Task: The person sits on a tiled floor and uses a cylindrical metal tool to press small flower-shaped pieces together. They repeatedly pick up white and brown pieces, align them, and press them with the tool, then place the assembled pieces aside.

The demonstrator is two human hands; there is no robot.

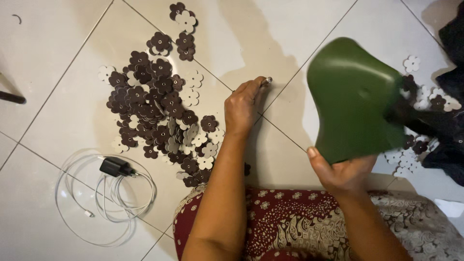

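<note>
My left hand (243, 107) is closed around a thin metal tool (267, 80) whose tip pokes out toward the tile seam. It rests on the white tiled floor (63, 96), just right of a pile of dark brown and cream flower-shaped cutouts (154, 104). My right hand (340, 171) grips the near edge of a large curved green sheet (355, 96), holding it tilted above the floor. The sheet is motion-blurred and hides part of the floor behind it.
A black charger plug with a coiled white cable (108, 191) lies at the lower left. More flower cutouts (425, 104) lie at the right beside dark fabric (452, 116). A patterned red and grey cloth (299, 222) covers my lap.
</note>
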